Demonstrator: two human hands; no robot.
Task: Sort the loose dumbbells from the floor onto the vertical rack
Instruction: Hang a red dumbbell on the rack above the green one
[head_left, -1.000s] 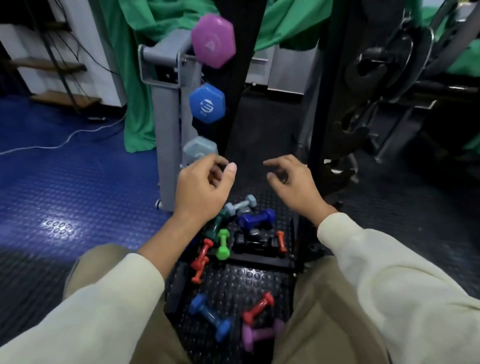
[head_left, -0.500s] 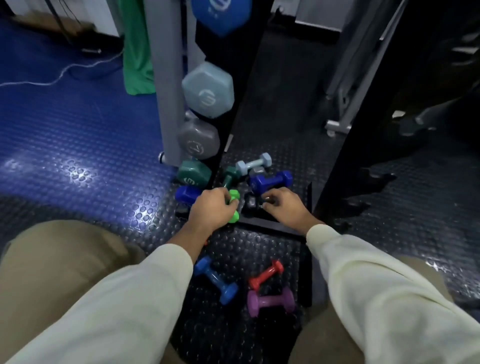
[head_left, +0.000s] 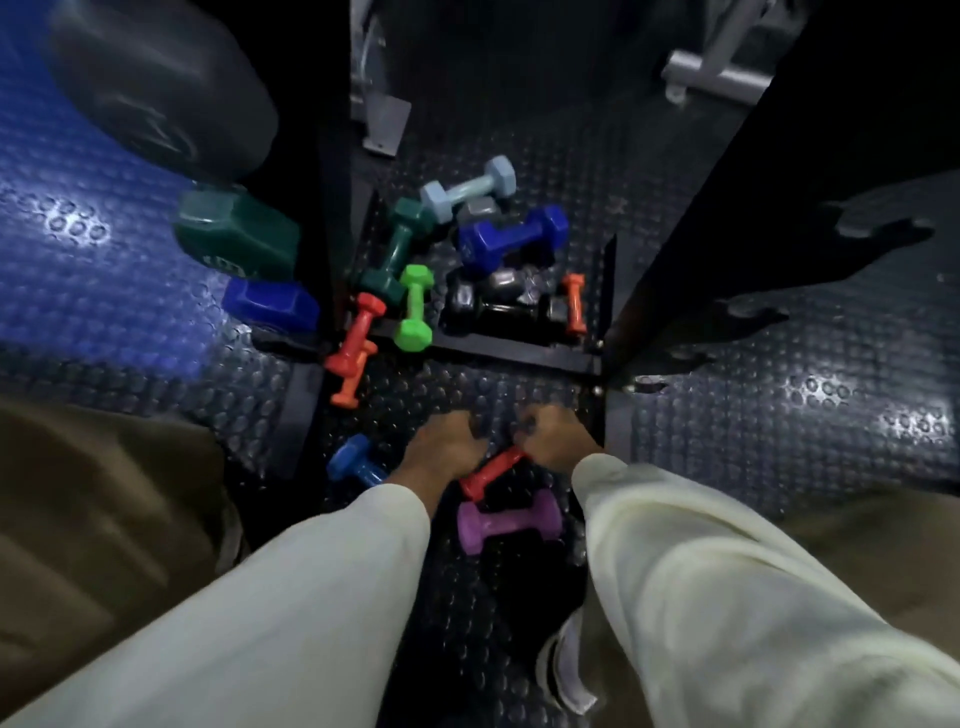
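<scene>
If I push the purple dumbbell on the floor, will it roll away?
Probably not far: the purple dumbbell has flat-sided heads, which should stop rolling. It lies on a studded mat, so sliding looks unlikely. It seems small, likely light.

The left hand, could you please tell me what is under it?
Under the left hand a blue dumbbell pokes out leftward; its right end is covered. Whether the grip has closed on it cannot be seen.

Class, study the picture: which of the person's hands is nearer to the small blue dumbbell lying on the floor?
Left. The left hand is just right of the small blue dumbbell, seemingly over its far end. The right hand is farther right, beyond the red dumbbell.
</scene>
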